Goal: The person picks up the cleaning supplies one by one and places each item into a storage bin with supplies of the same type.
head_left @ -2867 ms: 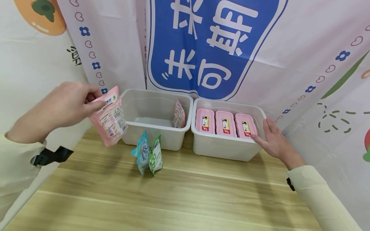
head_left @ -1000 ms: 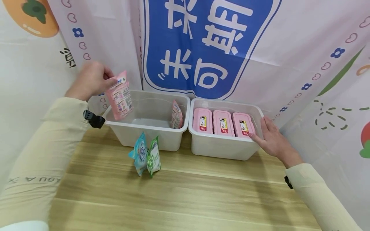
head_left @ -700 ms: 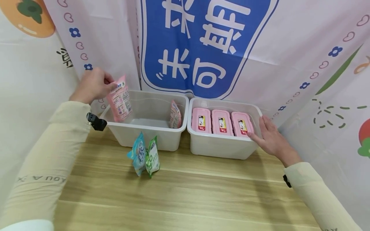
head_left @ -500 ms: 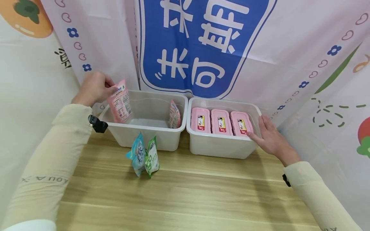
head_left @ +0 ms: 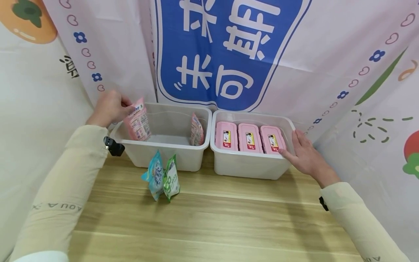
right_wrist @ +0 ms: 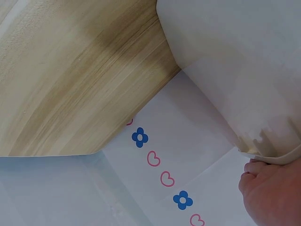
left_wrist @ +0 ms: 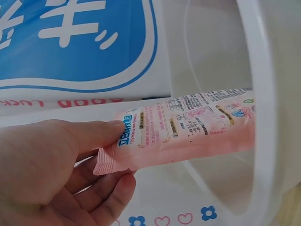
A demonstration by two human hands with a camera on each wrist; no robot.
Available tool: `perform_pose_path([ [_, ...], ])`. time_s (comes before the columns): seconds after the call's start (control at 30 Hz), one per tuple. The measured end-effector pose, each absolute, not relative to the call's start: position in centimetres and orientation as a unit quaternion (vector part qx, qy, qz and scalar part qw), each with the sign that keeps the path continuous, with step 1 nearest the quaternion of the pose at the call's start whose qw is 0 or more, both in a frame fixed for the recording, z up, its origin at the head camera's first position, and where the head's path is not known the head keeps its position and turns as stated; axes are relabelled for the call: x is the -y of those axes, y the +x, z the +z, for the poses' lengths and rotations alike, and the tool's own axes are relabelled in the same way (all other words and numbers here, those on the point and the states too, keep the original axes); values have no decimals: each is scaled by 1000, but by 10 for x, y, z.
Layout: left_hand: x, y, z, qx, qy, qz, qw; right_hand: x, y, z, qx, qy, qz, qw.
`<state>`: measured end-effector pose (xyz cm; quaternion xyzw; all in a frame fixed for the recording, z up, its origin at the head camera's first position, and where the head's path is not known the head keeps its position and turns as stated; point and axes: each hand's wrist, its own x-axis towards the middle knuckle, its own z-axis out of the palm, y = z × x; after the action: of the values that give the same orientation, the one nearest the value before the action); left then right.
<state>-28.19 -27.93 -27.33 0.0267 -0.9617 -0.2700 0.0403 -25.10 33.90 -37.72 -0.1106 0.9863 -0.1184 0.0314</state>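
My left hand point(head_left: 109, 107) pinches the pink packet point(head_left: 140, 125) by its top, likely keeping it upright — lower end inside the white tub point(head_left: 188, 158) beneath. My right hand point(head_left: 306, 154), thumb spread, rests on a 2nd tub point(head_left: 252, 165), perhaps steadying it.

In the left wrist view, the left bin point(left_wrist: 264, 103) hides the far end of the pink packet point(left_wrist: 188, 132). The right wrist view's edge cuts the right hand point(right_wrist: 273, 194); its fingers seem partly hidden. Small print on the green packet point(head_left: 171, 179) is unreadable.
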Motion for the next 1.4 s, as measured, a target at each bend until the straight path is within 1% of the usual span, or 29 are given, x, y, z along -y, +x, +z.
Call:
perform_pose_path([
  [0.57, 284, -286, -305, 966, 13, -257, 35, -342, -252, -380, -985, -119, -121, 23],
  [0.83, 282, -285, -314, 965, 23, -262, 9, -342, -252, -381, -986, -118, -118, 26],
  [1.4, 282, -287, -328, 968, 36, -247, 15, -341, -251, -380, -986, -117, -120, 23],
])
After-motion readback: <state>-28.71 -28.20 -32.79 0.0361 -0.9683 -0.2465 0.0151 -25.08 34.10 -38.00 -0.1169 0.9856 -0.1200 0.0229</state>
